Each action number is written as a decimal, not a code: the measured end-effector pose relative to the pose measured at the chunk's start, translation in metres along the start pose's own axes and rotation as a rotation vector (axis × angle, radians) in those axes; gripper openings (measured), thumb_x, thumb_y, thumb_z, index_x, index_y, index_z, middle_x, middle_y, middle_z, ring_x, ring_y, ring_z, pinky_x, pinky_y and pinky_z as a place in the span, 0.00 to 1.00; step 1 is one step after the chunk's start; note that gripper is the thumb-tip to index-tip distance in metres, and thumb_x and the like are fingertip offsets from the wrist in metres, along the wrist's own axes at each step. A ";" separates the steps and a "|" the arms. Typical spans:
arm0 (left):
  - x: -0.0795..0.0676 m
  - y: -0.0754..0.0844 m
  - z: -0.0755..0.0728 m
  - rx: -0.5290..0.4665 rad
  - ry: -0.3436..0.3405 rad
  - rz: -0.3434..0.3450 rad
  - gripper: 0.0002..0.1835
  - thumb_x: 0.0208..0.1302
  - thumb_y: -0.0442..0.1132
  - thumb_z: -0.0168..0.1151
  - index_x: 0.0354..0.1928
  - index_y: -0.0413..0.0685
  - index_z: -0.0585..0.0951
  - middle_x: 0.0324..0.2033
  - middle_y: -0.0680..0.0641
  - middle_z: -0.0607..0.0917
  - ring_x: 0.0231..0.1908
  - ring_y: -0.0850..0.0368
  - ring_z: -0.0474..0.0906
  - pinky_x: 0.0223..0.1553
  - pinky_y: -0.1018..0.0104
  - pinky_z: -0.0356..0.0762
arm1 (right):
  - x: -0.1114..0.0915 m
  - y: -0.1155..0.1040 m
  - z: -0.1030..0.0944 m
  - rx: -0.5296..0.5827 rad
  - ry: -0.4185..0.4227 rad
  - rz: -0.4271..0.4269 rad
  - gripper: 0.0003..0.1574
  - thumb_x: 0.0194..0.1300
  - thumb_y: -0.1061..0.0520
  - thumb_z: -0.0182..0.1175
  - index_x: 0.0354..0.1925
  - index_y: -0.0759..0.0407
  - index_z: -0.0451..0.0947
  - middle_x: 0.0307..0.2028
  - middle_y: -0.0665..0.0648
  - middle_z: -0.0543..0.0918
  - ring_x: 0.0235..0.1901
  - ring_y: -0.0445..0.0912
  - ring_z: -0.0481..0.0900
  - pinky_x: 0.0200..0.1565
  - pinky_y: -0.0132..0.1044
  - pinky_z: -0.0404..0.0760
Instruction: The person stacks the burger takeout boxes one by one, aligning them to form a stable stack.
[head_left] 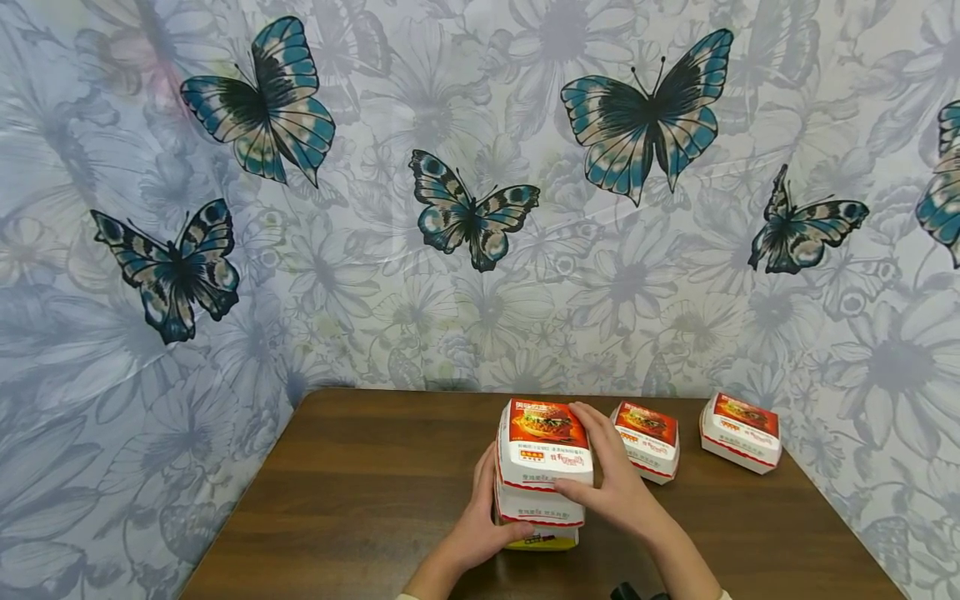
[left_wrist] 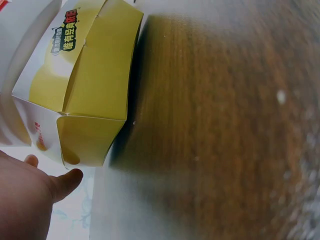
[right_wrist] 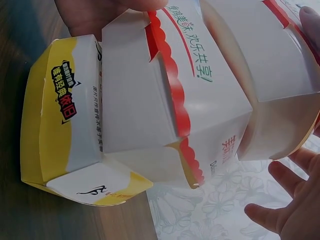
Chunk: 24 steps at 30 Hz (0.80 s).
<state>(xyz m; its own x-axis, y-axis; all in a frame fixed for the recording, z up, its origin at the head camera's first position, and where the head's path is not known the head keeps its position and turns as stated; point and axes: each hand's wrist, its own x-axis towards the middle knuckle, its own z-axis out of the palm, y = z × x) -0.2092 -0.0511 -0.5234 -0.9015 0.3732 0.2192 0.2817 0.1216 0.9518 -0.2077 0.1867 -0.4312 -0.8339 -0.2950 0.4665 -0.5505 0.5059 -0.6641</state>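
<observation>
Cardboard burger boxes stand stacked at the table's near middle. On top is a white burger box (head_left: 545, 442) with a red burger picture on its lid. Beneath it, a middle burger box (right_wrist: 145, 100) has a red scalloped lid edge. A white-and-yellow carton (left_wrist: 100, 65) forms the bottom of the stack. My left hand (head_left: 480, 512) holds the stack low on its left side, thumb across the front. My right hand (head_left: 611, 471) grips the top box from the right, thumb in front. The undersides of the boxes are hidden in the head view.
Two more burger boxes, one nearer (head_left: 647, 440) and one farther right (head_left: 741, 432), rest on the brown wooden table (head_left: 360, 492). A butterfly-patterned cloth (head_left: 480, 333) hangs behind the table. Some small black object (head_left: 626, 592) shows at the bottom edge.
</observation>
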 end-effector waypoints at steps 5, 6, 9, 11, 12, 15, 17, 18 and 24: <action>-0.001 0.000 0.001 0.011 0.000 0.003 0.66 0.51 0.41 0.79 0.79 0.75 0.38 0.79 0.55 0.38 0.76 0.57 0.39 0.72 0.60 0.54 | 0.000 0.001 0.000 -0.004 -0.002 0.000 0.62 0.52 0.48 0.74 0.78 0.48 0.53 0.76 0.55 0.55 0.72 0.59 0.54 0.61 0.72 0.60; -0.001 0.000 0.001 0.011 0.000 0.008 0.67 0.51 0.41 0.79 0.79 0.75 0.38 0.79 0.55 0.38 0.77 0.57 0.39 0.72 0.61 0.54 | 0.000 0.001 0.000 -0.004 -0.003 0.000 0.62 0.52 0.48 0.74 0.78 0.46 0.53 0.76 0.55 0.55 0.73 0.60 0.54 0.61 0.72 0.60; 0.000 -0.001 0.002 0.008 0.001 0.025 0.67 0.51 0.41 0.79 0.79 0.74 0.38 0.79 0.55 0.39 0.77 0.58 0.39 0.72 0.63 0.53 | 0.000 0.001 -0.001 0.000 -0.007 0.002 0.62 0.53 0.49 0.74 0.78 0.45 0.52 0.76 0.55 0.54 0.73 0.60 0.53 0.61 0.73 0.60; 0.000 -0.003 0.003 0.005 0.003 0.042 0.66 0.51 0.40 0.79 0.79 0.73 0.39 0.79 0.55 0.39 0.76 0.59 0.39 0.71 0.64 0.53 | 0.000 0.000 -0.001 0.006 -0.009 0.009 0.62 0.53 0.49 0.74 0.78 0.46 0.52 0.76 0.56 0.53 0.73 0.61 0.53 0.61 0.73 0.59; 0.000 -0.004 0.003 0.004 0.005 0.048 0.66 0.51 0.40 0.79 0.79 0.73 0.39 0.78 0.54 0.39 0.76 0.60 0.39 0.71 0.65 0.53 | 0.000 0.000 -0.001 0.009 -0.012 0.012 0.62 0.53 0.49 0.74 0.78 0.47 0.52 0.76 0.56 0.53 0.73 0.61 0.52 0.60 0.73 0.59; 0.000 -0.005 0.003 0.013 0.009 0.066 0.66 0.51 0.39 0.79 0.79 0.71 0.39 0.78 0.53 0.40 0.76 0.59 0.40 0.71 0.64 0.53 | -0.001 -0.001 -0.001 0.012 -0.015 0.018 0.62 0.53 0.49 0.74 0.78 0.48 0.52 0.76 0.60 0.53 0.73 0.61 0.52 0.60 0.74 0.59; -0.001 -0.005 0.004 0.016 0.009 0.062 0.67 0.51 0.40 0.79 0.79 0.71 0.38 0.78 0.53 0.40 0.76 0.58 0.40 0.71 0.63 0.53 | -0.001 -0.001 -0.001 0.011 -0.015 0.018 0.62 0.53 0.49 0.74 0.78 0.48 0.52 0.76 0.62 0.53 0.73 0.61 0.52 0.60 0.74 0.59; -0.001 -0.004 0.004 0.014 0.007 0.054 0.67 0.51 0.40 0.79 0.79 0.72 0.38 0.78 0.53 0.40 0.76 0.58 0.40 0.71 0.62 0.53 | -0.001 -0.001 -0.001 0.011 -0.016 0.018 0.62 0.53 0.49 0.74 0.78 0.48 0.52 0.76 0.63 0.53 0.73 0.62 0.52 0.60 0.74 0.59; -0.003 0.000 0.004 -0.012 -0.004 -0.005 0.67 0.52 0.39 0.78 0.79 0.75 0.37 0.79 0.54 0.38 0.77 0.56 0.38 0.72 0.61 0.53 | -0.002 -0.001 0.000 0.018 -0.017 0.025 0.62 0.53 0.49 0.73 0.78 0.48 0.51 0.76 0.64 0.52 0.74 0.63 0.51 0.60 0.75 0.59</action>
<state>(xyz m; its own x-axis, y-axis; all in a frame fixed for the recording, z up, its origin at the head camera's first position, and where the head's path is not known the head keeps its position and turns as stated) -0.2052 -0.0483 -0.5248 -0.9014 0.3765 0.2138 0.2736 0.1124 0.9553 -0.2052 0.1870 -0.4310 -0.8480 -0.2959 0.4397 -0.5298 0.4990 -0.6859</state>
